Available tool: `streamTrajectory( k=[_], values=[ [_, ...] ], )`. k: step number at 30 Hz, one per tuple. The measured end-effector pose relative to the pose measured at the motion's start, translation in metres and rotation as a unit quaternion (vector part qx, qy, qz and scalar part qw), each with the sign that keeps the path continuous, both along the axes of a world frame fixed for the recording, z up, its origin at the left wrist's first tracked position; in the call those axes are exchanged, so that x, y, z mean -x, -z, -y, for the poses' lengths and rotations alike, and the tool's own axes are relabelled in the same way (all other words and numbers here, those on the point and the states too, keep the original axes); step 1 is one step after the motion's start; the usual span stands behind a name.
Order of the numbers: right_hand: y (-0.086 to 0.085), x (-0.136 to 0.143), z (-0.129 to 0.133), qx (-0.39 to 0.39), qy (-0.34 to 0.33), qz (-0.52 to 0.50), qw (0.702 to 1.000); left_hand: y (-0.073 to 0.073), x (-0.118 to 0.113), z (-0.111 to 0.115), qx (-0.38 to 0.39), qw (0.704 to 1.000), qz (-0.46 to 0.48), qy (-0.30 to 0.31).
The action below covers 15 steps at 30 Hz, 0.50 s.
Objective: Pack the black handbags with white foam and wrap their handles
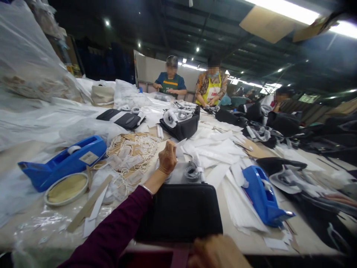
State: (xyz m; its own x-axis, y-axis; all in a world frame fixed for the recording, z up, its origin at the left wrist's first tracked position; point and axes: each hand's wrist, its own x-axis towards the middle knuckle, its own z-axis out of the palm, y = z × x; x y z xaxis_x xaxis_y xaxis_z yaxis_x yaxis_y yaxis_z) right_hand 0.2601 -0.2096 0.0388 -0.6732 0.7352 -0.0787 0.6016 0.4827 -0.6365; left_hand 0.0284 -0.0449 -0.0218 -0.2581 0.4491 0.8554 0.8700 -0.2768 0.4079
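A black bag [184, 214] lies flat at the table's near edge, with a plastic-wrapped coiled strap [192, 172] at its far side. Above the bag's far left corner my left hand [167, 159] is closed in a pinch; a white sheet edge shows beside its fingers, but what they hold is not clear. My right hand [219, 251] is low in the frame near the bag's front edge, smeared by motion, its fingers unreadable. To the right of the bag is a pile of white paper sheets [216, 149].
Blue tape dispensers stand at left [65, 160] and right [264, 197]. Stringed tags [131, 156] and a round dish [67, 189] lie at left. Another black bag [181, 124] sits farther back. Two co-workers [170, 82] [212, 87] stand across the table.
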Motion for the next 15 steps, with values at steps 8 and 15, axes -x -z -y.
streamTrajectory(
  k=[8, 15],
  values=[
    [0.009, 0.101, -0.16, -0.204, 0.233, -0.218, 0.925, -0.005, -0.005, 0.007, 0.051, 0.989, -0.002, 0.14],
    [0.048, 0.097, -0.161, -0.167, 0.221, -0.274, 0.921, -0.021, 0.016, 0.008, 0.316, 0.936, -0.044, 0.146]
  ],
)
